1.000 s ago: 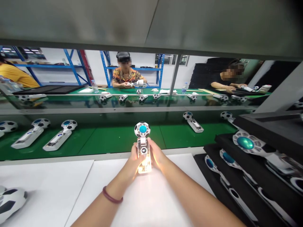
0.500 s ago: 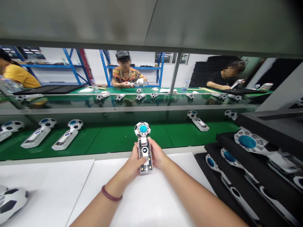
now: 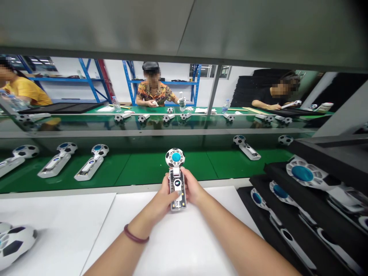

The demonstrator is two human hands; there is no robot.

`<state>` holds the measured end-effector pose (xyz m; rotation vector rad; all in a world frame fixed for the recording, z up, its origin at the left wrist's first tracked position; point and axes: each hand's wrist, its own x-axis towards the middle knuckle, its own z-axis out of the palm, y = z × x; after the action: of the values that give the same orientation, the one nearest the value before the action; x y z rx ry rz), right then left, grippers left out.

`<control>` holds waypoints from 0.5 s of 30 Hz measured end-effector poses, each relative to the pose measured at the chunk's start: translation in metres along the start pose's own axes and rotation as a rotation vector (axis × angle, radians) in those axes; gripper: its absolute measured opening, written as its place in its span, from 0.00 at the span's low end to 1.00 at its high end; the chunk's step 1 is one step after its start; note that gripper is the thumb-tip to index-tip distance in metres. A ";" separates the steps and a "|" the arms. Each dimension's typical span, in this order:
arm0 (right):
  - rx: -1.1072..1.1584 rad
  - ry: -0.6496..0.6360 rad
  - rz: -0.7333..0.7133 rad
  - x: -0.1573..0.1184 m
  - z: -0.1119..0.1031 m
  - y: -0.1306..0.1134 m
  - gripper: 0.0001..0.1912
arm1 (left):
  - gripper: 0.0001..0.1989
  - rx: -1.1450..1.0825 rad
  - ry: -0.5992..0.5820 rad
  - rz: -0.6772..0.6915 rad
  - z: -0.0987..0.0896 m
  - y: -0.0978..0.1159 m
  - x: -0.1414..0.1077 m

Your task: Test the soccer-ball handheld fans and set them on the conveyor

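Observation:
A handheld device [image 3: 177, 188] with a round football-patterned head, a blue disc and a small lit display is held upright in the middle of the view. My left hand [image 3: 166, 194] wraps its left side, the thumb lying on the white front strip. On the other side my right hand [image 3: 192, 186] grips the edge of the body, fingers partly hidden behind it. Beneath both hands is a white work surface [image 3: 184, 237]. A dark red band circles my left wrist.
Similar devices lie on the green belt [image 3: 143, 168] beyond. Black trays [image 3: 276, 214] with more devices are stacked at right. A football-patterned piece [image 3: 17, 245] sits at lower left. A shelf hangs overhead. Several people sit across the line.
The devices on the near belt have shifted right, and those on the far belt slightly left. The person opposite has moved a bottle to the right, now upright. My hands keep their grip.

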<state>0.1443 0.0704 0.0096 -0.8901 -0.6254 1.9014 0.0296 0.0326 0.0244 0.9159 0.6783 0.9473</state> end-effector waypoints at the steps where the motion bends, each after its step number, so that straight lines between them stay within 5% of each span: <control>1: 0.000 -0.010 0.006 -0.001 0.001 0.000 0.21 | 0.32 0.001 0.003 -0.006 0.000 0.000 0.000; 10: 0.115 -0.247 -0.091 0.002 -0.001 0.000 0.22 | 0.32 0.018 0.015 0.113 0.009 0.013 -0.006; 15: 0.108 -0.300 -0.169 0.008 -0.003 0.003 0.22 | 0.33 0.076 0.093 0.321 0.015 0.045 -0.012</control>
<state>0.1427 0.0763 0.0036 -0.4704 -0.7433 1.9093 0.0194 0.0291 0.0725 1.0736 0.6607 1.2619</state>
